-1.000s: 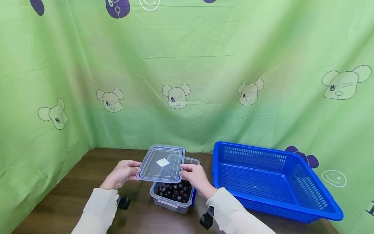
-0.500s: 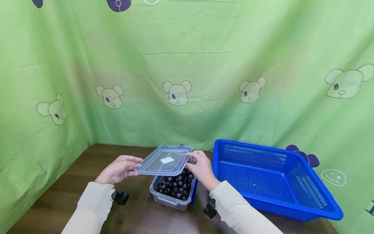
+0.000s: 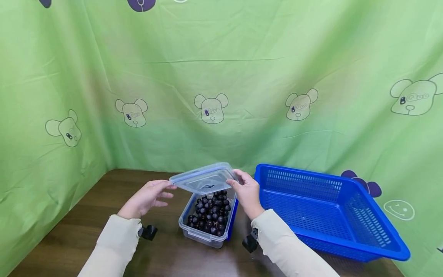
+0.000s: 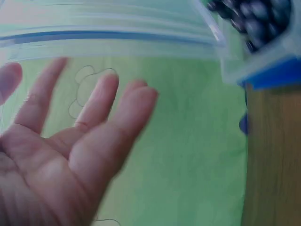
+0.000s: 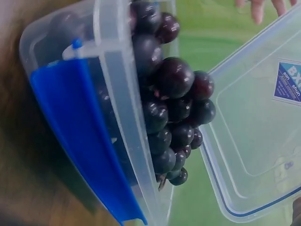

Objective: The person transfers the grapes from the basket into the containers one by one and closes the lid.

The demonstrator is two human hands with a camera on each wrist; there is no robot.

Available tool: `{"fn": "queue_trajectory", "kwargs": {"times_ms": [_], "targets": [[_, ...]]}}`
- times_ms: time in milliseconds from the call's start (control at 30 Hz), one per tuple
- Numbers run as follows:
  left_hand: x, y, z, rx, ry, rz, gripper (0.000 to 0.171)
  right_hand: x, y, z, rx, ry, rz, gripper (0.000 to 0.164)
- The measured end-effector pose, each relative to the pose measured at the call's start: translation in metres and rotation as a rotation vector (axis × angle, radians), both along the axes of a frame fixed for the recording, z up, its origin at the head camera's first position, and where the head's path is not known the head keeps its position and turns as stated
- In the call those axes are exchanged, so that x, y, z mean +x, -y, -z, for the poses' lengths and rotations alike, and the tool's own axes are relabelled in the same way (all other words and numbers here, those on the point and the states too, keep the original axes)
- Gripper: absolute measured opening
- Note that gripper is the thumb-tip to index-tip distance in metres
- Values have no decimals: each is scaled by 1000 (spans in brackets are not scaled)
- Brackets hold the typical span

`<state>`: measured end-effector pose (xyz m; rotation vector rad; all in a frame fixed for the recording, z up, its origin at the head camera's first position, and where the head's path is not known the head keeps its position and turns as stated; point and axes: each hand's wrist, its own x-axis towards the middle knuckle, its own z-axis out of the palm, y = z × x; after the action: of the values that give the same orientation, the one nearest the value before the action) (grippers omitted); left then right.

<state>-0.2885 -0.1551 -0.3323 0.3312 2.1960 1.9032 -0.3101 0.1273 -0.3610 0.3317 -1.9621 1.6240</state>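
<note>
In the head view a clear plastic lid [image 3: 204, 179] with a blue seal is tilted above a clear food container [image 3: 200, 236] full of dark grapes [image 3: 211, 215]. My right hand [image 3: 247, 190] pinches the lid's right edge, thumb on the near side. At the lid's left corner, my left hand [image 3: 149, 198] touches with its fingertips while the lower fingers spread apart. The left wrist view shows that hand [image 4: 80, 136] palm toward the camera, fingers mostly straight just below the lid's edge [image 4: 113, 40]. A blue and white label [image 5: 289, 80] shows on the lid in the right wrist view.
A large blue plastic basket [image 3: 304, 234] with slotted sides stands on the brown wooden table [image 3: 86, 215] to the right. A blue latch flap [image 5: 84, 136] hangs from the container's right side. A green printed curtain [image 3: 173, 77] closes off the back and sides.
The lid has risen and tipped from lying nearly flat, its underside now turned toward me, exposing more grapes. My right hand moved up and rightward; my left fingers have spread.
</note>
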Motion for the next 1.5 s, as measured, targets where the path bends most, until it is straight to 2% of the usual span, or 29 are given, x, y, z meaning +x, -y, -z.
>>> {"fn": "queue_trajectory", "kwargs": {"times_ms": [100,267,467,600,700,867,1000,1100,1267,1500], "targets": [[0,-7,4,-100,-175,-52,40,-1,-1,-2,-61,47,10,29],[-5,-20,14,-184,-455,-147,48,-2,-1,-6,-107,67,36,29],[-9,-40,29,-202,-691,-252,63,-1,2,-8,-190,92,52,29],[-15,-51,34,-149,-795,-295,69,-1,4,-10,-226,105,58,30],[-19,-58,36,-90,-826,-301,72,0,5,-11,-239,103,50,35],[-23,-64,35,-4,-826,-278,68,2,4,-11,-201,82,36,53],[-25,-62,31,-30,-874,-277,65,2,2,-11,-159,78,50,63],[-27,-61,26,-40,-898,-287,65,2,3,-13,-139,59,65,53],[-30,-59,20,-49,-837,-322,65,0,5,-17,-137,55,96,37],[-36,-57,13,-101,-738,-312,67,-4,4,-19,-154,89,74,41]]}}
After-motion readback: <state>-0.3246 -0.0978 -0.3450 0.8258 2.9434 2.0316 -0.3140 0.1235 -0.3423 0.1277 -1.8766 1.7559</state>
